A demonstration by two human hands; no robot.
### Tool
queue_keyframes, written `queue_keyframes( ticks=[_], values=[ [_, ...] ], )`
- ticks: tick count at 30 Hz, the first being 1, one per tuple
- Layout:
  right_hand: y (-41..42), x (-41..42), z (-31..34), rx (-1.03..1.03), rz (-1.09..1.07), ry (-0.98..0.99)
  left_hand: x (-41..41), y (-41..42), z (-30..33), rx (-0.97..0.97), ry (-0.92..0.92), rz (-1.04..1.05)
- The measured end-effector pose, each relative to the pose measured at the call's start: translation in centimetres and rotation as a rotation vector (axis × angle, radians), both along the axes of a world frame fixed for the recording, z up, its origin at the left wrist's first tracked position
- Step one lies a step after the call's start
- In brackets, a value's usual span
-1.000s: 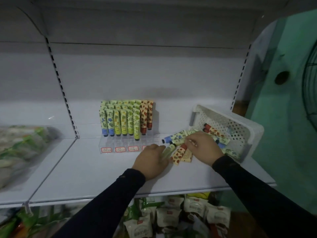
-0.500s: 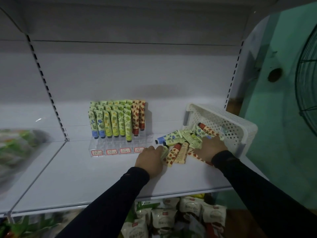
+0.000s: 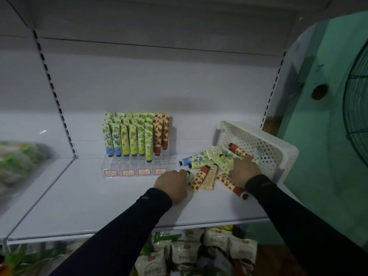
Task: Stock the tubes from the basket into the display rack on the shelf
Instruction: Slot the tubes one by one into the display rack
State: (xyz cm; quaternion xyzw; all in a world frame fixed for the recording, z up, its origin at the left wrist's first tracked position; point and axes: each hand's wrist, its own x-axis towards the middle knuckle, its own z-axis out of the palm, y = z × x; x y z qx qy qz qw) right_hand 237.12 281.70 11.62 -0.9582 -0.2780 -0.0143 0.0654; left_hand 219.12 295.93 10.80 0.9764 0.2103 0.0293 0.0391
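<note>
The white basket [image 3: 264, 144] lies tipped on its side at the right of the shelf [image 3: 99, 196], and loose tubes [image 3: 201, 177] spill from it onto the shelf. The left hand [image 3: 172, 185] grips a green tube, its fingers curled around it. The right hand [image 3: 244, 172] rests on the pile near the basket mouth; whether its fingers hold a tube I cannot tell. The clear rack [image 3: 137, 166] stands to the left with upright tubes in rows.

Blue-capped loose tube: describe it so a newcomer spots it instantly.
On the white shelf, find the tipped white basket at the right. In the tube pile spilling from it, the blue-capped tube lies farthest left, cap toward the display rack; its neighbours have dark caps.
</note>
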Motion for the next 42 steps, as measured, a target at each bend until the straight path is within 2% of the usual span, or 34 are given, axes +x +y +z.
queue_keyframes(
  ticks=[9, 12, 15, 18, 20, 23, 26, 30, 32, 34, 39, 42],
  values=[
    [0.1, -0.2, 0.8, -0.019, -0.020, 0.031, -0.2, -0.3, 0.4, 0.059, 0.050, 0.003],
    [-0.1, -0.6, 1.4, -0.019, 0.001, 0.012, -0.3, 0.0, 0.4, 0.001, 0.062, 0.019],
    [0.2, -1.1, 2.7, 0.068, 0.016, 0.011, -0.5, 0.5, 0.6, -0.115, 0.020, 0.044],
    [0.7, -2.0, 4.1, 0.231, 0.079, 0.041, -0.7, 1.1, 0.7, -0.291, -0.119, 0.066],
    [1.2, -2.8, 4.7, 0.390, 0.150, 0.142, -0.9, 1.3, 0.7, -0.480, -0.264, 0.111],
    [2.1, -4.4, 4.9, 0.615, 0.187, 0.429, -1.3, 1.6, 0.7, -0.708, -0.530, 0.188],
    [3.5, -5.9, 4.7, 0.776, 0.225, 0.744, -2.0, 1.5, 1.1, -0.946, -0.707, 0.210],
    [5.2, -8.3, 4.5, 0.853, 0.267, 0.956, -2.7, 1.6, 1.7, -1.346, -0.774, 0.242],
    [6.1, -9.1, 4.1, 0.839, 0.298, 0.985, -3.3, 1.8, 1.9, -1.460, -0.753, 0.256],
    [6.9, -9.7, 3.8, 0.814, 0.307, 1.012, -3.9, 2.1, 1.9, -1.476, -0.740, 0.256],
    [8.6, -11.1, 3.8, 0.840, 0.306, 1.112, -5.2, 3.0, 1.3, -1.320, -0.744, 0.163],
    [9.5, -11.7, 3.9, 0.840, 0.320, 1.109, -5.9, 3.9, 1.1, -1.287, -0.770, 0.188]
  ],
)
